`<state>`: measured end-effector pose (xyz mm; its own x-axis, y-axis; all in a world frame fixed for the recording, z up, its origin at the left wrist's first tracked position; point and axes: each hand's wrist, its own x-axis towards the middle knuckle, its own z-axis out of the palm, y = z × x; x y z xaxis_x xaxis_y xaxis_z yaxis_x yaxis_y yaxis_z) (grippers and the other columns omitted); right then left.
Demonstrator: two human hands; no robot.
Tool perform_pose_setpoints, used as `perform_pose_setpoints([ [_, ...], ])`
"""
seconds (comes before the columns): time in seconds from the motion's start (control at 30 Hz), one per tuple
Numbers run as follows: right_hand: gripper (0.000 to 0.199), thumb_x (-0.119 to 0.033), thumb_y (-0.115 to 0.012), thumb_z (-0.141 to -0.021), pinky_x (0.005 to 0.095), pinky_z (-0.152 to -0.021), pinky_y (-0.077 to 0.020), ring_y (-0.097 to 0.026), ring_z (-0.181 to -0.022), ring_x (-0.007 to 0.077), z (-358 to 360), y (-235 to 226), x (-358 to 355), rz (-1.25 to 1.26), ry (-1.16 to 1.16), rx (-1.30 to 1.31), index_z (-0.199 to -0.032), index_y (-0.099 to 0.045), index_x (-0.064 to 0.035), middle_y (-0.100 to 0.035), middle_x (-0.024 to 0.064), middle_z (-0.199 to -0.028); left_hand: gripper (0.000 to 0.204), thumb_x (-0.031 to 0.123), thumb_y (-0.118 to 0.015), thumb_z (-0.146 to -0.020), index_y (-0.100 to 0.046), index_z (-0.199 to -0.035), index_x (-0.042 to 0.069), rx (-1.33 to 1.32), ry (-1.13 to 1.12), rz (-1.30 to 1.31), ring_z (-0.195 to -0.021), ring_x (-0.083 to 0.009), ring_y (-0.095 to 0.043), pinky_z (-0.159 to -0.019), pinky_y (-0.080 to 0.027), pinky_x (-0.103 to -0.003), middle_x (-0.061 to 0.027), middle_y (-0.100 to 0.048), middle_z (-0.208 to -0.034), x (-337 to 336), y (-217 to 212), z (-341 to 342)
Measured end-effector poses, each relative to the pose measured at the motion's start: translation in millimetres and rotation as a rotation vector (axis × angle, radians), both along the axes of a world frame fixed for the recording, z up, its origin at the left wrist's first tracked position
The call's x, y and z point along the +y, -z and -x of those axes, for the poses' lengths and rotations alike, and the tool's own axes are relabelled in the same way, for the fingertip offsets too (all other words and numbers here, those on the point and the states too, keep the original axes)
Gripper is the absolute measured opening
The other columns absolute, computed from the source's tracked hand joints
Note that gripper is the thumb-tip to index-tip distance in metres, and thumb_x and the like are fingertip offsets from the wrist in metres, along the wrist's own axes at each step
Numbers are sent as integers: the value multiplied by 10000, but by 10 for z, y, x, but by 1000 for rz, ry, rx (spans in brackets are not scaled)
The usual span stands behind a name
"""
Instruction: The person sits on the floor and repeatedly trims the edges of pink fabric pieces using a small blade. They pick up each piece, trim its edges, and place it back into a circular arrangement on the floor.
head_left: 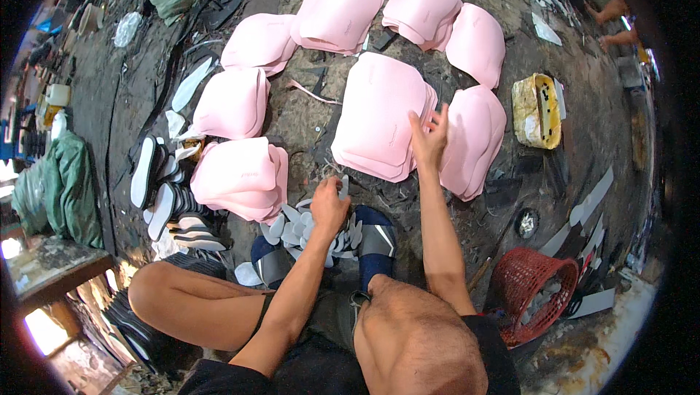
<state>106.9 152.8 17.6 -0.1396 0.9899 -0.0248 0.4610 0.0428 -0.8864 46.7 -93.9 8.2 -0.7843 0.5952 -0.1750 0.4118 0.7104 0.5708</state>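
My right hand (429, 135) rests with fingers spread on the right edge of a stack of pink foam sheets (379, 114), beside another pink stack (474, 140). My left hand (329, 204) is closed on a small white cut-out piece above a pile of white foam pieces (295, 231) that lies by my feet. My blue and grey slippers (375, 242) sit under the pile. My bare knees come in from the lower edge.
Several more pink stacks (240, 173) lie on the dark floor, to the left and at the back. Black and white sole pieces (164, 202) are heaped at the left. A red basket (529, 286) stands at the right, a yellow wrapped block (536, 111) further back. Another person's limbs (616, 20) show top right.
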Motion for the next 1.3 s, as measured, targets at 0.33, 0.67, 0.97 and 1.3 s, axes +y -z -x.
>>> perform_pose_setpoints([
  [0.33,165,-229,-612,-936,420,-758,-563,-697,-955,301,-495,11,-118,-835,-879,-425,-1024,-656,-97,-704,121,-971,503,-42,-729,-784,-511,-1237,-55,-1056,-554,-734,-803,-206,-698,-704,-590,-311,-175,-702,-963,399,-495,383],
  [0.67,199,-130,-471,-1042,363,-752,-547,-692,-808,301,-56,-1592,65,-620,-249,51,-988,-599,12,-684,197,-894,285,161,-752,-810,-679,-1069,67,65,371,-306,-903,-314,-676,-755,-562,-371,-116,-654,-1088,1110,-125,383],
  [0.97,226,-126,-574,-972,450,-873,-553,-675,-1037,385,-265,-20,-537,-529,-671,-197,-1125,-611,36,-684,235,-1099,297,155,-716,-784,-695,-1065,62,23,360,-288,-1052,-367,-587,-874,-501,-450,-154,-638,-1094,1029,93,230],
  [1.3,122,-150,-607,-872,458,-652,-541,-681,-746,371,-191,-473,44,-398,-800,-419,-923,-675,-64,-697,165,-809,436,236,-689,-811,-662,-1246,219,226,622,-211,-1003,-303,-553,-895,-396,-457,-108,-603,-1027,881,2,457],
])
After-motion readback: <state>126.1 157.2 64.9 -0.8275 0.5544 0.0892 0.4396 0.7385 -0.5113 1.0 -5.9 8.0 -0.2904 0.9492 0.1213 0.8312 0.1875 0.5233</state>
